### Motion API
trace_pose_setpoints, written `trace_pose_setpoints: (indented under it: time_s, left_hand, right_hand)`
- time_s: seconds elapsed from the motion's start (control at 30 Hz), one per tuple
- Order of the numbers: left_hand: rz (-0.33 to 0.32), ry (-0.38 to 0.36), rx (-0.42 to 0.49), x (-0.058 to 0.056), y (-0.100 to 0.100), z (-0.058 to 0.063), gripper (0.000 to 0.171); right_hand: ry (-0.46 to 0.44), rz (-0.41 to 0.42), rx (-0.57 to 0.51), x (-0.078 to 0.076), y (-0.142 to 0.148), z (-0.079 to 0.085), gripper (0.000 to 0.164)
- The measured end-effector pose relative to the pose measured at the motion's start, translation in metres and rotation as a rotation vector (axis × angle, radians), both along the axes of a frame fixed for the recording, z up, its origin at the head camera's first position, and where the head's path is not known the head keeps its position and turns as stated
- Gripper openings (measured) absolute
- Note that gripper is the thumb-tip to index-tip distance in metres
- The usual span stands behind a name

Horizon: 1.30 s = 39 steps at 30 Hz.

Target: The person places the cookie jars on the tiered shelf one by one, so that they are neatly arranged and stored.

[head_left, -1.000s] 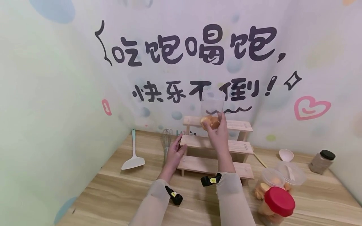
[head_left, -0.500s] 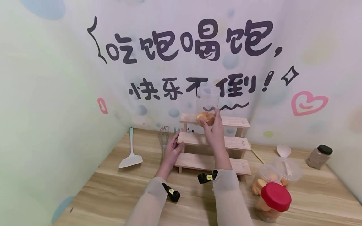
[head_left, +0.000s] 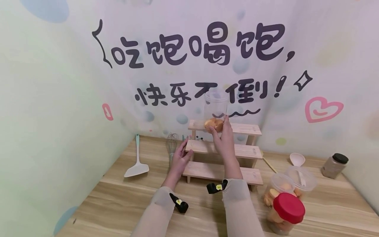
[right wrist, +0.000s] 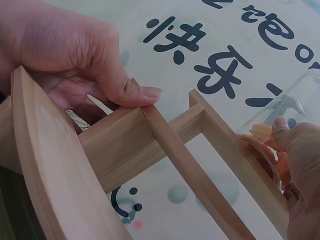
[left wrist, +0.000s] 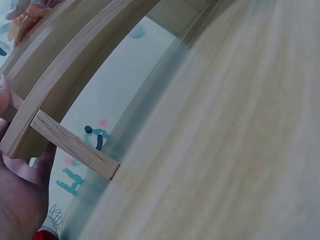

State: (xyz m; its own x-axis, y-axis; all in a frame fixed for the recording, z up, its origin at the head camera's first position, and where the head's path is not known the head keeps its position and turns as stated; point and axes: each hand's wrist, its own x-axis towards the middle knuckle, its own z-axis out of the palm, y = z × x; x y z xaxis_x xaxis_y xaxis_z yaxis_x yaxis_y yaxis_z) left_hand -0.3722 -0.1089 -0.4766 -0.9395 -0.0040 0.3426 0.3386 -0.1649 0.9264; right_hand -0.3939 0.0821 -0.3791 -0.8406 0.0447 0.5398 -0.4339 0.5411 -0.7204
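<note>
My right hand (head_left: 225, 140) grips a clear plastic jar (head_left: 216, 103) low on its side, with orange-brown cookie-like pieces (head_left: 214, 125) in its bottom. The jar is upright and overlaps the top step of a three-step wooden shelf (head_left: 245, 151). In the right wrist view the jar (right wrist: 300, 100) shows right at the top step's edge. My left hand (head_left: 179, 161) holds the left end of the middle step, thumb (right wrist: 145, 95) on top and the other fingers behind it. From the left wrist view, that hand (left wrist: 22, 195) is partly cut off at the frame's edge.
A white spatula (head_left: 137, 168) and a whisk (head_left: 172, 144) lie left of the shelf. To its right stand a red-lidded jar (head_left: 288, 210), an uncovered jar of cookies (head_left: 275, 194), a clear lid (head_left: 302, 177), a pale scoop (head_left: 297, 159) and a black-lidded jar (head_left: 335, 165).
The view has shifted slightly. The jar and right hand stay over the top step, and the left hand keeps its hold on the middle step.
</note>
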Motion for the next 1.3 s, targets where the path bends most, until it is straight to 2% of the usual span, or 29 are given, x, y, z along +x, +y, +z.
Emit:
trace_pose_setpoints:
  time_s: [0.17, 0.5, 0.57, 0.77, 0.9, 1.0, 1.2, 1.3]
  left_hand:
    - [-0.001, 0.008, -0.003, 0.000, 0.000, 0.000, 0.065]
    - [-0.021, -0.047, 0.000, 0.000, -0.001, 0.000, 0.065]
    - [-0.031, -0.047, -0.006, 0.002, -0.001, 0.003, 0.065]
    - [-0.033, -0.036, -0.026, 0.019, -0.001, 0.023, 0.064]
    - [-0.026, -0.035, -0.026, 0.023, -0.001, 0.027, 0.064]
    - [-0.025, -0.044, -0.026, 0.019, -0.002, 0.024, 0.065]
    - [-0.016, -0.051, -0.013, 0.003, -0.001, 0.004, 0.066]
    - [-0.001, -0.037, -0.017, 0.002, 0.000, 0.001, 0.067]
  right_hand:
    - [-0.003, 0.004, 0.002, 0.000, 0.001, 0.000, 0.087]
    - [-0.016, 0.011, 0.045, 0.002, 0.002, 0.001, 0.085]
    - [-0.016, 0.012, 0.059, 0.002, 0.002, 0.002, 0.084]
    - [-0.029, 0.036, 0.057, 0.003, 0.004, 0.003, 0.085]
    - [-0.029, 0.058, 0.027, 0.004, 0.006, 0.007, 0.085]
    - [-0.022, 0.065, 0.011, 0.005, 0.008, 0.010, 0.083]
    - [-0.024, 0.063, -0.006, 0.010, 0.012, 0.016, 0.080]
    - [-0.028, 0.072, -0.022, 0.013, 0.012, 0.020, 0.080]
